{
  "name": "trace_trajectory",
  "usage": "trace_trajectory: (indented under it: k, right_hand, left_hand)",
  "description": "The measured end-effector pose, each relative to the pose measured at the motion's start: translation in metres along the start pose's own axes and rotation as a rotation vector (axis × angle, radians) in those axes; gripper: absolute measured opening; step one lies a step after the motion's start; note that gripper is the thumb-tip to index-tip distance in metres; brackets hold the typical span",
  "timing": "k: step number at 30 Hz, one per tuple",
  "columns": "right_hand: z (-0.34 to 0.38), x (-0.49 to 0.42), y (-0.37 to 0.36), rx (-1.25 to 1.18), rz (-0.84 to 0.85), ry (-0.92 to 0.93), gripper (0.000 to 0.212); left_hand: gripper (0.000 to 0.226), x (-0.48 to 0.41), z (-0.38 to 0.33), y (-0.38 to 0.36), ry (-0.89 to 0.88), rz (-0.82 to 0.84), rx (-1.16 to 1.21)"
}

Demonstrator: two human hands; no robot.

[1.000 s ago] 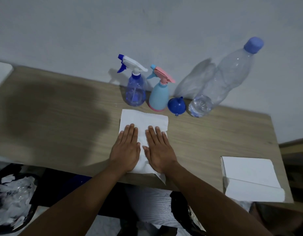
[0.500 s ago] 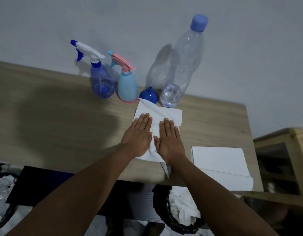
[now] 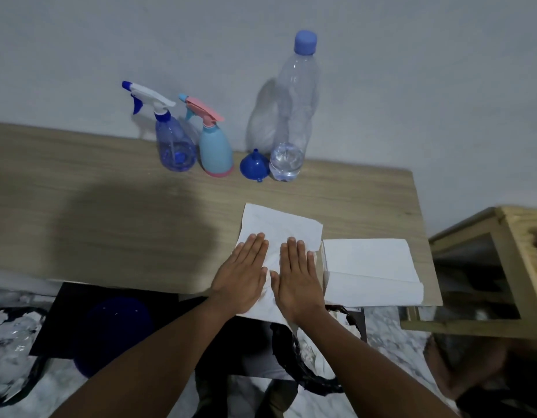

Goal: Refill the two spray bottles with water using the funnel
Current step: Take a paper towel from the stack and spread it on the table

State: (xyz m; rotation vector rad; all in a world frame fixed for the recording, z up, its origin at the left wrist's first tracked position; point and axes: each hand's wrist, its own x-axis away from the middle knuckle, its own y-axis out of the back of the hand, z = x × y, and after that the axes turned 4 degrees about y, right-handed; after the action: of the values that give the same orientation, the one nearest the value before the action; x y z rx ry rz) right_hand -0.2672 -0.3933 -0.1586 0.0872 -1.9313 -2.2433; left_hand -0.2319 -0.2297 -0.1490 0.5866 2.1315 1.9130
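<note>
**Both hands flat on paper sheet, bottles untouched**

Left hand (image 3: 241, 280) and right hand (image 3: 298, 282) lie side by side, fingers straight, palms pressing a white paper towel sheet (image 3: 279, 230) at the near edge of the light wooden table (image 3: 110, 206). Nothing is grasped, and the sheet's near end hangs off the edge.

Task items stand in a row along the wall, at 11 to 12 o'clock from the hands and well apart from them:
- translucent blue spray bottle with white trigger (image 3: 175, 146)
- at its 3 o'clock, light blue spray bottle with pink trigger (image 3: 216, 149)
- small blue plastic funnel (image 3: 254, 165), spout up
- clear plastic water bottle with blue cap (image 3: 294, 116), capped, a little water at the bottom, just beside the funnel

Folded white paper stack (image 3: 369, 263) sits at 3 o'clock of the right hand, touching the sheet's edge.
</note>
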Motion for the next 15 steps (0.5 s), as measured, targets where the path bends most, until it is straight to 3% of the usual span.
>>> trace_trajectory:
  k: [8, 15]
  right_hand:
    - [0.037, 0.001, 0.0, 0.042, 0.097, 0.104, 0.068]
    - [0.125, -0.041, -0.009, 0.021, 0.12, 0.206, 0.068]
  left_hand:
    - [0.059, 0.041, 0.03, 0.001, 0.078, -0.032, 0.037]
    - [0.06, 0.072, 0.12, 0.008, 0.188, -0.045, 0.037]
